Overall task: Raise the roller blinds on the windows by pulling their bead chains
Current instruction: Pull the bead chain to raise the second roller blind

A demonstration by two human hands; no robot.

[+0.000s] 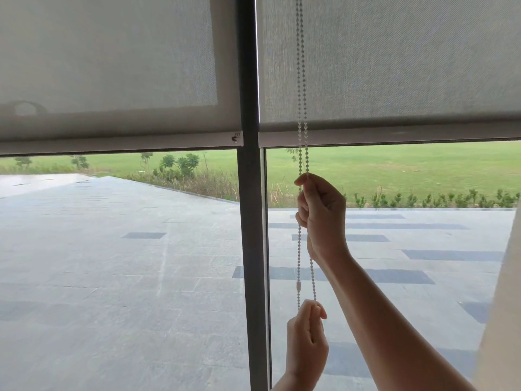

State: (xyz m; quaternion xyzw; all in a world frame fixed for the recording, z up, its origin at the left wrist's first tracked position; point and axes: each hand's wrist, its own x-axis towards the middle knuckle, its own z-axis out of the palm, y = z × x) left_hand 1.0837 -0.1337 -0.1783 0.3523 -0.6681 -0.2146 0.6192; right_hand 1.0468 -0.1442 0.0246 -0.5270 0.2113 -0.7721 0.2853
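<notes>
1. Pulling hand over hand is the step in hand, by my reading: the right hand (321,218) is closed high on the white plastic bead chain (302,88), thumb and forefinger pinching 1 strand just below the hem bar, while the left hand (306,342) is closed in a loose fist on the same loop near its bottom.
2. The chain hangs in 2 strands in front of the grey woven roller blind on the right pane (394,60), close beside the dark vertical window frame post (248,193).
3. Draw straight down, in line with the hanging strand; a sideways tug would likely drag the beads across the fabric or skip them in the clutch above (which is out of view).
4. Keep to 1 strand only. Pinching both would lock the loop.
5. Mind the small clear chain connector (298,286) on the left strand, between the 2 hands; it may jam at the top, so slow down as it rises.
6. Release 1 hand only once the other has a firm pinch, so the blind cannot slip back.
7. The grey roller blind on the left pane (112,60) sits at about the same height; both hems are well short of fully raised.
</notes>
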